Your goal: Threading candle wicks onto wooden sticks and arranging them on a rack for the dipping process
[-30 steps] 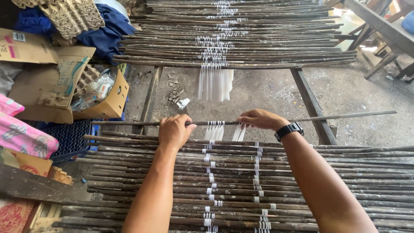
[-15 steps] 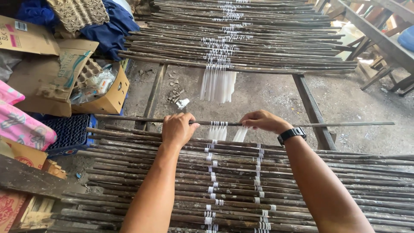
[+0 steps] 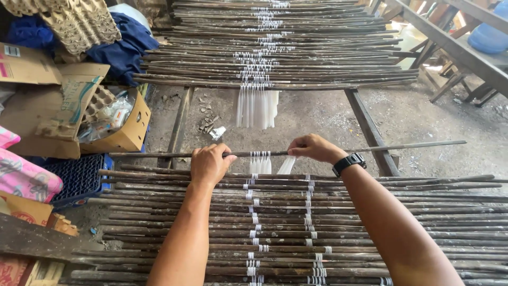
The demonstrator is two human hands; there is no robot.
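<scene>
A thin dark stick (image 3: 370,148) lies level across the rack's open gap. White candles (image 3: 260,161) hang from its middle by looped wicks.

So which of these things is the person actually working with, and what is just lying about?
In use:
left hand and right hand, both on the thin stick
white candles hanging from it
stick rack

Lying about:
cardboard box
egg trays
blue cloth
blue crate

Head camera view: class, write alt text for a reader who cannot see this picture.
Two bare hands, left hand and right hand, grip a thin dark wooden stick strung with hanging white candles, above a rack of similar dark sticks. An open brown cardboard box stands at the left.
</scene>
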